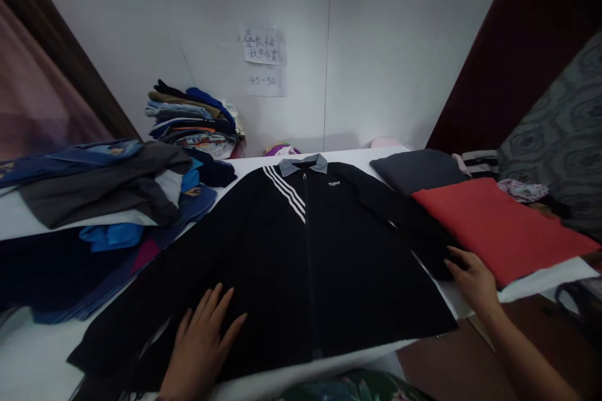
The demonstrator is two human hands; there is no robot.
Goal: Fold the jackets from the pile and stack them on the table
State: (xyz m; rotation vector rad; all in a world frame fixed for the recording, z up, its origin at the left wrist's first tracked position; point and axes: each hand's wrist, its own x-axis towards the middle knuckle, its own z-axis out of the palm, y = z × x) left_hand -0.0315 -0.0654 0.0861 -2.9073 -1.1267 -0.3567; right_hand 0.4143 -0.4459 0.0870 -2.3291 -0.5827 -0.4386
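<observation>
A black zip-up jacket (pixel 348 263) with a grey collar and white diagonal stripes lies spread out, front up, on the white table. Its zipper runs down the middle, and both sleeves angle outward. My left hand (pixel 202 332) rests flat on the jacket's lower left part, fingers stretched. At the end of the right sleeve, my right hand (pixel 473 279) touches the cuff with bent fingers. Whether cloth is pinched between those fingertips is hard to make out.
Left of the jacket lies a heap of clothes (pixel 108 182); behind it stands a folded stack (pixel 192 119). A red folded garment (pixel 503 225) and a dark grey one (pixel 418 169) lie at the right. Handwritten paper signs (pixel 264 47) hang on the wall.
</observation>
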